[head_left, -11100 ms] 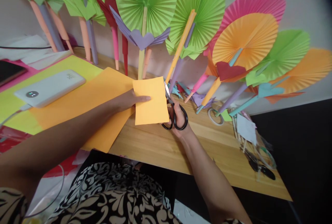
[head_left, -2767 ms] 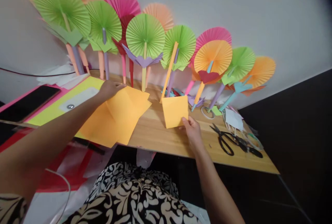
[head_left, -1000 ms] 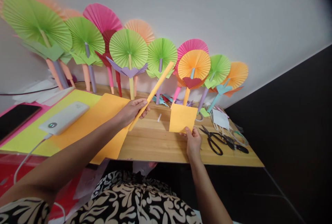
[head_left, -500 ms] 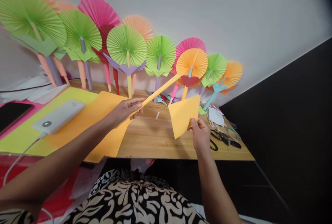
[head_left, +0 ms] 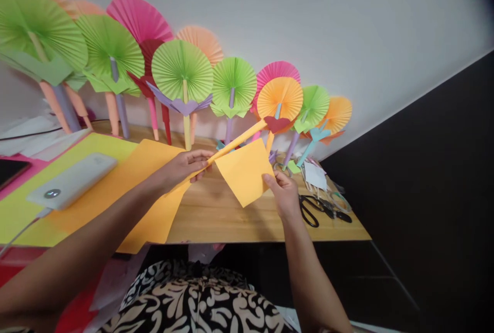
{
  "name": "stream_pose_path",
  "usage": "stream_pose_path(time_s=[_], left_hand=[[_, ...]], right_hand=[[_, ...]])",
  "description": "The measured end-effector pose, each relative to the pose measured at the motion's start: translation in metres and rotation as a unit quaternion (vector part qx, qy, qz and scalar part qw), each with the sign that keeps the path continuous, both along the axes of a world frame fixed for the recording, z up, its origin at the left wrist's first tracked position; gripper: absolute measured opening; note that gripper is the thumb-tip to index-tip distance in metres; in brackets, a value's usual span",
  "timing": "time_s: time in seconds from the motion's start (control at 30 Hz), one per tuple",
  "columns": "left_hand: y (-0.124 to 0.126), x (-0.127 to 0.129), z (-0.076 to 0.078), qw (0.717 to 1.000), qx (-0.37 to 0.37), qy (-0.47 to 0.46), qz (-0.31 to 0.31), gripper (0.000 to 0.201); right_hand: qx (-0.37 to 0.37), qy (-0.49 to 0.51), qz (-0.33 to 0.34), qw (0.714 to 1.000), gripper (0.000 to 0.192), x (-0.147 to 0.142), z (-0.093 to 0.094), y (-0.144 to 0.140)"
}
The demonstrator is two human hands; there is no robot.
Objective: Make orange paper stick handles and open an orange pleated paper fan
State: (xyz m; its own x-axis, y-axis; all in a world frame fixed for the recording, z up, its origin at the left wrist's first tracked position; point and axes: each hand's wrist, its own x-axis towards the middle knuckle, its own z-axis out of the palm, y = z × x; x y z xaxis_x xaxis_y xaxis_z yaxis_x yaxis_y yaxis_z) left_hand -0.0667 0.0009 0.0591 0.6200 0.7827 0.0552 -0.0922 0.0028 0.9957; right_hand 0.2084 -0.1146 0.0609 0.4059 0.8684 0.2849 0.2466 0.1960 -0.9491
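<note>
At far left, a phone (head_left: 12,172) and a power bank (head_left: 75,181) lie on coloured sheets (head_left: 154,155) over the wooden table (head_left: 216,214). The left hand (head_left: 183,169) pinches an orange stick (head_left: 243,138), slanting above the table; paper fans (head_left: 183,60) line the pale wall (head_left: 309,24) behind. The right hand (head_left: 286,194) pinches an orange card (head_left: 245,173) beside the stick, contact unclear. Scissors (head_left: 301,210) lie farther right, a dark surface (head_left: 424,194) beyond.

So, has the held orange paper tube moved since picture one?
Yes: the orange paper tube came lower. It crossed the green pleated disc just left of the red heart; now it's below that disc.
</note>
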Motion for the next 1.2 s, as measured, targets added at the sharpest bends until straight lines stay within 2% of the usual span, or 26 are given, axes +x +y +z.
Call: stream_pose_path(time_s=[0.13, 0.3, 0.43, 0.57, 0.7, 0.77, 0.9, 1.0, 1.1, 1.2], left_hand=[[0.003, 0.000, -0.001, 0.999, 0.028, 0.028, 0.002, 0.051], [0.013, -0.002, 0.001, 0.998, 0.047, 0.033, 0.019, 0.051], [0.025, 0.003, 0.005, 0.998, 0.036, 0.024, 0.045, 0.050], [0.030, 0.014, 0.005, 0.998, 0.022, -0.004, 0.057, 0.043], [0.028, 0.026, 0.003, 0.999, 0.020, -0.041, 0.028, 0.025], [0.027, 0.031, 0.002, 0.998, 0.011, -0.060, 0.021, 0.026], [0.029, 0.038, -0.001, 0.993, -0.040, -0.104, 0.030, 0.033], [0.030, 0.041, -0.007, 0.990, -0.069, -0.116, 0.033, 0.038], [0.029, 0.041, -0.017, 0.991, -0.076, -0.104, 0.027, 0.041], [0.026, 0.037, -0.024, 0.995, -0.063, -0.079, 0.014, 0.044]], right_hand=[[0.009, -0.015, 0.006, 1.000, 0.026, 0.011, 0.007, 0.009], [0.017, 0.052, -0.007, 0.998, 0.031, 0.020, 0.003, 0.020], [0.063, 0.132, 0.004, 0.989, 0.032, 0.021, 0.001, 0.032], [0.080, 0.200, 0.045, 0.976, 0.029, 0.012, 0.002, 0.043], [0.050, 0.327, 0.068, 0.941, 0.027, -0.005, 0.003, 0.058], [0.054, 0.358, 0.091, 0.928, 0.027, -0.012, 0.004, 0.067], [0.077, 0.362, 0.142, 0.918, 0.034, -0.025, 0.007, 0.084], [0.057, 0.346, 0.165, 0.922, 0.035, -0.034, -0.001, 0.093], [0.033, 0.338, 0.150, 0.928, 0.038, -0.041, -0.020, 0.096], [0.031, 0.372, 0.127, 0.919, 0.038, -0.043, -0.037, 0.094]])
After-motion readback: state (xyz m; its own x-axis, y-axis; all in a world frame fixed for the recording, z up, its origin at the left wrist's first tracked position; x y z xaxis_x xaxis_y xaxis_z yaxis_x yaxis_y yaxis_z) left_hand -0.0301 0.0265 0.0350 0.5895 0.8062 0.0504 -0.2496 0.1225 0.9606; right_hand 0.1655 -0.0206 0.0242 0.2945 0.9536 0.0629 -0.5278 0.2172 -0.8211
